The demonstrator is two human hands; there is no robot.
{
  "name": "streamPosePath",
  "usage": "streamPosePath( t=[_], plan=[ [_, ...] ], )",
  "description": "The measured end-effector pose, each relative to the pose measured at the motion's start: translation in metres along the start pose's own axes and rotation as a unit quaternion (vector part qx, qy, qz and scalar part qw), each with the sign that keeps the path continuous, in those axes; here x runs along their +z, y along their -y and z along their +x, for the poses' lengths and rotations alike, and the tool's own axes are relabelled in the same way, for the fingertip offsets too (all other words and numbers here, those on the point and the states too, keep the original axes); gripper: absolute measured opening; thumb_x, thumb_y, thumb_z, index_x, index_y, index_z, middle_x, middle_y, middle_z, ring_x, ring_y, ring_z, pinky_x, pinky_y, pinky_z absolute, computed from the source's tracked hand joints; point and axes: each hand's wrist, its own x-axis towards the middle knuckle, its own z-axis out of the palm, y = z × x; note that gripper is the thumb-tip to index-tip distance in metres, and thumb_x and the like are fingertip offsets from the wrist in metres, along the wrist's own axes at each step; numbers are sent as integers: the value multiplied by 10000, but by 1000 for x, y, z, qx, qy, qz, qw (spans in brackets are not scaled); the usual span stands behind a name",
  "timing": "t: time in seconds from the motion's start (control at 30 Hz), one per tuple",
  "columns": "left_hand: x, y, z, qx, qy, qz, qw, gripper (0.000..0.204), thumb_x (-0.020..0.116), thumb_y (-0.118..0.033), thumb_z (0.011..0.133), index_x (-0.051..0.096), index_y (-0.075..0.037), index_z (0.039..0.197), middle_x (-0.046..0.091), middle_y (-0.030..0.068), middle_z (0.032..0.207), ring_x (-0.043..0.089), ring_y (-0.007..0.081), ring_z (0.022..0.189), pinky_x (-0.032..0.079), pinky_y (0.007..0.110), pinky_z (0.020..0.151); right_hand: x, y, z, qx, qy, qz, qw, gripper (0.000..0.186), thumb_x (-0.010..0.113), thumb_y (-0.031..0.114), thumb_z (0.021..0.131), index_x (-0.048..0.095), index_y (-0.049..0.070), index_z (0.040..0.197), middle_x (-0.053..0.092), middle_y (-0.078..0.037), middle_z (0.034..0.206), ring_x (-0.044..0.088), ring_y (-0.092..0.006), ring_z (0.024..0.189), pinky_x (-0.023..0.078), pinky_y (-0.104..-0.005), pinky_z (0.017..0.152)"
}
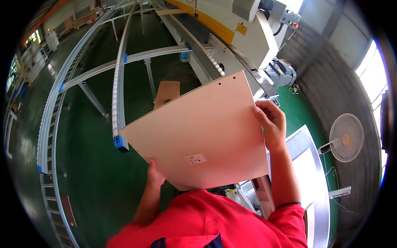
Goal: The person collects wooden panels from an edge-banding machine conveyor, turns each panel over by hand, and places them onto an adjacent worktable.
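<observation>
A flat beige board (198,128) is held up tilted in front of my chest. Small dark holes show near its far right corner, and a white label (195,159) sticks to its near part. My right hand (271,122) grips the right edge, thumb on the upper face and fingers bent round the side. At the near left edge my left hand (155,173) holds on with its thumb showing; its other fingers are hidden beneath the board.
Metal roller rails (120,82) on legs run away ahead and to the left. A large white and yellow machine (244,31) stands at the far right, with a motor (281,72) beside it. A fan (346,137) is at the right wall. A brown panel (167,91) lies beyond the board.
</observation>
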Motion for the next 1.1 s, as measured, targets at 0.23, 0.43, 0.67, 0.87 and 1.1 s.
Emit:
streamPosePath(
  t=[0.23,0.43,0.67,0.87,1.1],
  plan=[
    [-28,-19,3,9,17,33,999,834,605,-623,837,400,-68,1425,467,92,1417,422,299,1312,356,469,1061,14,19,-6,-29,-5,73,997,167,626,147,948,604,-7,1009,624,-6,901,563,-64,813,451,-216,742],
    [-25,-29,2,26,20,57,998,848,680,-599,789,425,-83,1412,480,70,1404,429,284,1304,358,457,1058,18,20,-13,-53,-10,136,989,158,603,155,962,582,15,1032,606,-4,926,548,-65,836,442,-221,770],
    [-18,-32,7,44,31,52,997,841,680,-593,793,426,-77,1406,478,70,1403,431,285,1299,363,456,1054,11,21,-22,-65,-35,124,990,162,600,176,964,585,24,1017,609,-1,927,545,-61,850,437,-218,768],
    [8,-14,15,-16,65,26,997,824,617,-592,844,387,-52,1422,446,100,1426,425,309,1303,379,467,1053,-27,-29,-39,37,-39,52,997,192,581,206,973,565,26,1039,574,6,942,516,-56,888,420,-230,786],
    [37,17,48,-148,102,42,983,870,545,-632,869,318,-31,1455,414,125,1450,410,323,1315,371,480,1061,-106,-93,-154,193,-172,22,966,187,582,206,972,545,35,1037,561,25,899,510,-61,834,429,-228,754]
  ],
)
